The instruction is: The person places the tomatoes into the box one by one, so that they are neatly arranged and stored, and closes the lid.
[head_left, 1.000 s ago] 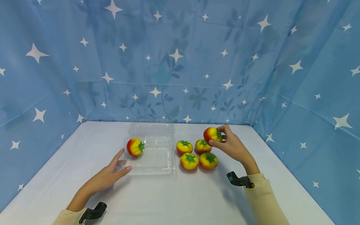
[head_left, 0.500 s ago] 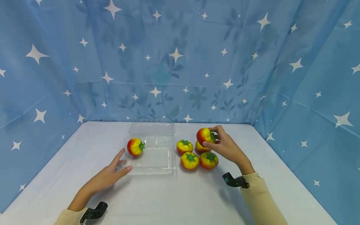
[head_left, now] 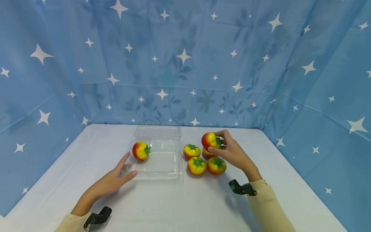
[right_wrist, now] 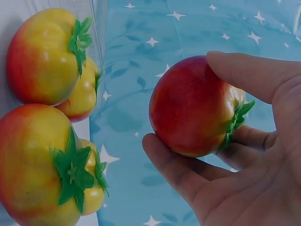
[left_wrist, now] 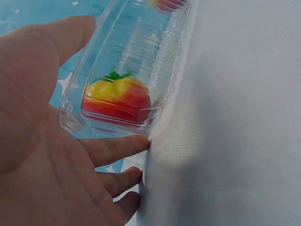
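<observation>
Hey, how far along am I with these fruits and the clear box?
Already in: one fruit lies in the box, whose lid is open. In hand: your right hand holds a second fruit, not yet in the box. Remaining: four fruits sit on the table beside the box, probably to follow.

We see the left hand point(left_wrist: 42, 141) with its fingers apart near a clear plastic container point(left_wrist: 108, 52); whether they touch it, we cannot tell. Through its wall we make out a red-and-yellow fruit point(left_wrist: 117, 99) with a green leafy top. Part of a second fruit point(left_wrist: 168, 4) shows at the upper edge. Rightward we find the white tabletop point(left_wrist: 244, 113), partly shadowed.
</observation>
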A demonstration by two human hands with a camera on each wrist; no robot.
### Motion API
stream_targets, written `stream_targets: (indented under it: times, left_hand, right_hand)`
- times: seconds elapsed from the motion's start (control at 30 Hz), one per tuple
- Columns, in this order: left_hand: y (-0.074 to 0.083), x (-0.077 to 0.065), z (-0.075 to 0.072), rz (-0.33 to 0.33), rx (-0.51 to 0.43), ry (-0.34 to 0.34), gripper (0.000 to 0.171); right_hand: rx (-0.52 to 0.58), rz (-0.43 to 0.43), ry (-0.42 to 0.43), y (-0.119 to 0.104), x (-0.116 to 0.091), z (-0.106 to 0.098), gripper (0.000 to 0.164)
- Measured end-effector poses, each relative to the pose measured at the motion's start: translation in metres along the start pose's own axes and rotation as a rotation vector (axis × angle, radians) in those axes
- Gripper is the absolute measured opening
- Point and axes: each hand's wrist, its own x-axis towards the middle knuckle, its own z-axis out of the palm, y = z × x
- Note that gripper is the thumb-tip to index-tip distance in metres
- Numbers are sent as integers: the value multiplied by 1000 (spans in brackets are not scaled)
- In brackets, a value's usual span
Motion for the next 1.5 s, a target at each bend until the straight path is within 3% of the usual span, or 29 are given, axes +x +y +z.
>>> stream_targets:
  times: [0.37,0.67,1.17,1.5]
  left_hand:
    - [0,-1,-1,-3,7,0,102]
    - [-3,0,2,-5,1,-3,101]
    - [-6,-3,2,-18,-1,25,102]
    - [-1,2,3,-12,10,34,103]
  right_hand:
    - [-23,-44,-23,-5,4,15,67]
    - [23,-94,-75,-29,14,37,67]
    - [67,-177,-95,-84,42,96,66]
    - [68,-237,-84,-95,54,152,59]
